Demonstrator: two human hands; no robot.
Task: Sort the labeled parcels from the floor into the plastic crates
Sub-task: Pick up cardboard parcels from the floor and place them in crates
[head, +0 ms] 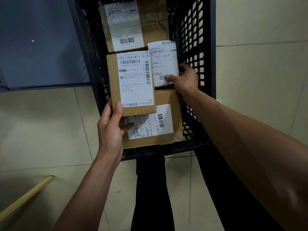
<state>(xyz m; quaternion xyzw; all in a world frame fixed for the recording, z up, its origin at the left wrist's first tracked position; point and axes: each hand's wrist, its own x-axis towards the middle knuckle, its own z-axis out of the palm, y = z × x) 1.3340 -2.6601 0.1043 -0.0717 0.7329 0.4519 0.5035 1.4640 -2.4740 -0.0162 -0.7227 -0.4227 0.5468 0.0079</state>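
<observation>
Head view, sorting well advanced by this evidence. At 9 o'clock, the left hand (111, 129) grasps the tan parcel (131, 84) by its near corner, white label up, held over the black plastic crate (193, 52). Beneath lie a wide box (160, 125) at 6 o'clock and a far box (133, 24) at 12. At 3 o'clock, the right hand (184, 79) pinches a small white parcel (164, 64). Parcels remaining on the floor: none visible.
</observation>
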